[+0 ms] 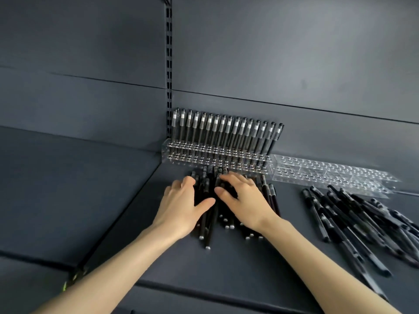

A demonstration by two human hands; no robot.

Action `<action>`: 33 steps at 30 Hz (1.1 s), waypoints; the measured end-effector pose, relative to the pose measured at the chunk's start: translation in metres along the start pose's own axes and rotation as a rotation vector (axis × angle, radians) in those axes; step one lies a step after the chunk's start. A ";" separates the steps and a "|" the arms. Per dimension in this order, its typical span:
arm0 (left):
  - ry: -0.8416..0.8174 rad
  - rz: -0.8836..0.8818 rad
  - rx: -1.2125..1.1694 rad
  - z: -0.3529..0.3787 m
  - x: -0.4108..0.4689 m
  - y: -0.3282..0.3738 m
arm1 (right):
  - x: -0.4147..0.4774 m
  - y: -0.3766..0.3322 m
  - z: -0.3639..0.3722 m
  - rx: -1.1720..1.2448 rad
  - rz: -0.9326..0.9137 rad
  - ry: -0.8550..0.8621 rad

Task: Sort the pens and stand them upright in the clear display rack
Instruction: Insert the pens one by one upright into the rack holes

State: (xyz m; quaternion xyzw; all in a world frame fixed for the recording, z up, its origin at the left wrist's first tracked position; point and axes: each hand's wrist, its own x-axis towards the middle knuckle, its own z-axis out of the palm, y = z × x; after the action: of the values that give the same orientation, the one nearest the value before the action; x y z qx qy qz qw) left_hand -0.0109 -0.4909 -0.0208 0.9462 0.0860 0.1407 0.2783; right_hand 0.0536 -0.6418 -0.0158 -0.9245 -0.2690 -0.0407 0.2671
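A clear display rack (217, 158) stands against the shelf's back wall, its back row filled with several upright black pens (226, 130). In front of it lies a pile of black pens (209, 223) on the shelf. My left hand (181, 207) rests on the pile's left side, fingers curved over the pens. My right hand (244, 200) lies on the pile's right side, fingers spread and bent over the pens. Whether either hand grips a pen is hidden.
A second clear rack (328, 175) lies flat to the right of the standing one. Another heap of black pens (353, 225) is spread at the right. A slotted metal upright (169, 64) runs up the back wall. The dark shelf (68, 189) extends left.
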 end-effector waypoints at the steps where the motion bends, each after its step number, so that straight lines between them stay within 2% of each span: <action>1: -0.003 -0.029 -0.037 -0.001 0.001 0.000 | 0.000 0.001 0.001 -0.004 0.001 -0.002; 4: -0.019 -0.117 -0.113 -0.005 0.006 -0.002 | 0.001 0.002 0.003 -0.010 -0.005 -0.005; 10: -0.061 -0.185 -0.139 -0.016 0.015 -0.007 | 0.002 0.002 0.003 -0.048 -0.009 -0.021; 17: -0.119 -0.140 -0.162 -0.020 0.014 -0.017 | 0.002 0.001 0.001 -0.071 -0.003 -0.051; 19: -0.095 -0.130 -0.171 -0.023 0.011 -0.019 | 0.001 -0.001 -0.001 -0.065 0.004 -0.048; 21: -0.059 -0.083 -0.277 -0.026 0.008 -0.020 | 0.001 -0.004 -0.004 -0.038 -0.010 0.001; 23: -0.081 -0.012 -0.489 -0.028 0.004 -0.020 | 0.002 -0.011 -0.009 0.089 -0.065 0.059; 25: -0.108 0.064 -0.671 -0.031 0.000 -0.019 | 0.005 -0.024 -0.012 0.352 -0.089 0.059; 27: -0.090 0.146 -0.694 -0.033 -0.002 -0.019 | 0.012 -0.040 -0.014 0.601 -0.066 0.061; 29: -0.050 0.225 -0.621 -0.036 0.000 -0.023 | 0.020 -0.051 -0.015 0.779 -0.037 0.121; 31: -0.029 0.264 -0.590 -0.039 0.004 -0.029 | 0.030 -0.059 -0.016 0.879 -0.030 0.157; 33: -0.051 0.261 -0.680 -0.044 0.012 -0.033 | 0.041 -0.068 -0.014 0.925 -0.019 0.150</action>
State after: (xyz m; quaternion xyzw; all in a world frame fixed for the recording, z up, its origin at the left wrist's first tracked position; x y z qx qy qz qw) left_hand -0.0164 -0.4380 -0.0008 0.8057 -0.0939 0.1721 0.5589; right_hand 0.0544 -0.5817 0.0373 -0.7005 -0.2475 0.0145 0.6692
